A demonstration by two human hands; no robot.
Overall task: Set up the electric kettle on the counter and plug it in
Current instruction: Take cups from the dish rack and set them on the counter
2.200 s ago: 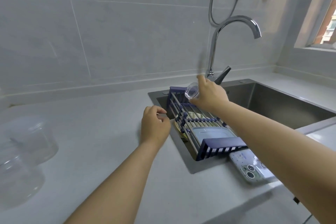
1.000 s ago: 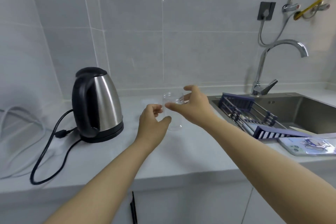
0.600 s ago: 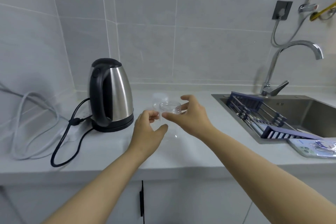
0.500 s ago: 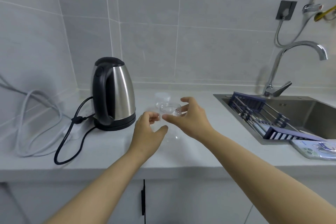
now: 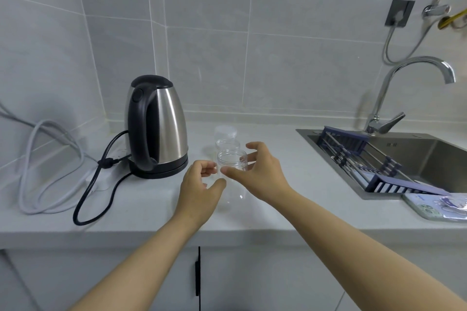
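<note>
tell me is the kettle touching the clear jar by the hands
Apart. The head view shows a strip of bare counter between the kettle and the clear jar.
</note>
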